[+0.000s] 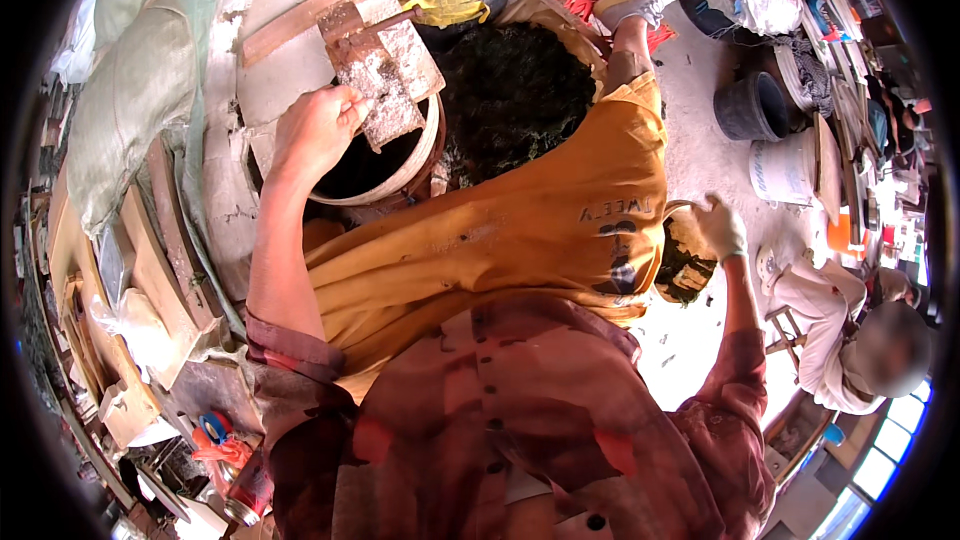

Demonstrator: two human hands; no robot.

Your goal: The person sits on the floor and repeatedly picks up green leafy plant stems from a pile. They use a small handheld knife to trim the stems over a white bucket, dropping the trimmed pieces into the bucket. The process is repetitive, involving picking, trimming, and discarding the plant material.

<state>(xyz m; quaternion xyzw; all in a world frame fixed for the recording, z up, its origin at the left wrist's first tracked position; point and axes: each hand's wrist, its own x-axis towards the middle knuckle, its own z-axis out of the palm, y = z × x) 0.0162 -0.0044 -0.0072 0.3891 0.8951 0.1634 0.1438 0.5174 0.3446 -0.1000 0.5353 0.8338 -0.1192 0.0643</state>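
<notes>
Head: hands (318,132) (722,228) part-curled, left beside board (396,120)

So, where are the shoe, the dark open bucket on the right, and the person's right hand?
Shoe (636,5): head view, on its upper.
Dark bucket (734,112): head view, on its outer wall.
Right hand (722,228): head view, on its middle.

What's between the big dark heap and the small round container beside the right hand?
The person's orange-clothed leg crosses between the dark heap and the small round container, as the head view shows.
</notes>
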